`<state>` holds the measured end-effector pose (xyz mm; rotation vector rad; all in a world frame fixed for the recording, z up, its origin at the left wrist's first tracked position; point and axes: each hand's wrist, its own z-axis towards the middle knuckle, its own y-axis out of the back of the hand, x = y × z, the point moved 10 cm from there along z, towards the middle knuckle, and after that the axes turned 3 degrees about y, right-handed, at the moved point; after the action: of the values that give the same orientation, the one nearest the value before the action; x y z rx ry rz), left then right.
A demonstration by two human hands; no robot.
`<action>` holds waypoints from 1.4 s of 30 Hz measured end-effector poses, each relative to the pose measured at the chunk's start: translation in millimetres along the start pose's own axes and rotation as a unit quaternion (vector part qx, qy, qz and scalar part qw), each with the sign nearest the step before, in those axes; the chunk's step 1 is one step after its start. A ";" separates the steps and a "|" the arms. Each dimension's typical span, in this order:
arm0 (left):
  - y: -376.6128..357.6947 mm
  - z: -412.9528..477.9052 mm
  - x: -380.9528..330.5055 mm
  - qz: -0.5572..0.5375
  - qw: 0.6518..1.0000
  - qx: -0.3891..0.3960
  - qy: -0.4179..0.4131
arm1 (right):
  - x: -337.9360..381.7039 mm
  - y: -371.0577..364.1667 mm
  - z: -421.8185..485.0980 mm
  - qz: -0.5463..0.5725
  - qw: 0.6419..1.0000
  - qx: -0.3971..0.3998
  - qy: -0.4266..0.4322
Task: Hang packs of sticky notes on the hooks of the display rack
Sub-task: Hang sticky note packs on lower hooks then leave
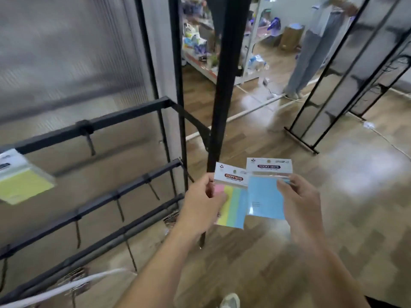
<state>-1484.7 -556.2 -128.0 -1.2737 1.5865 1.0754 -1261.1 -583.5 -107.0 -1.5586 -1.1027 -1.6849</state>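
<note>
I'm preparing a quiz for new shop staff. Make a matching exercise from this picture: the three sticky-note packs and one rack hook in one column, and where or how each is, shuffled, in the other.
Column one:
1. striped pack
2. plain blue pack
3. yellow-green pack
4. top-bar hook

Column two:
A. held in the right hand
B. bare
C. hanging on the display rack
D. held in the left hand

Pairs: 1-D, 2-A, 3-C, 4-B.
</note>
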 end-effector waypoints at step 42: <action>-871.9 550.8 -332.3 0.010 0.954 0.272 -0.129 | -71.8 599.4 714.1 0.070 0.957 -0.283 -0.014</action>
<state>-529.2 -46.7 -89.9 -0.7177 1.5483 0.7059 -382.7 -263.3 -89.0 -1.9504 -0.5163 -1.9884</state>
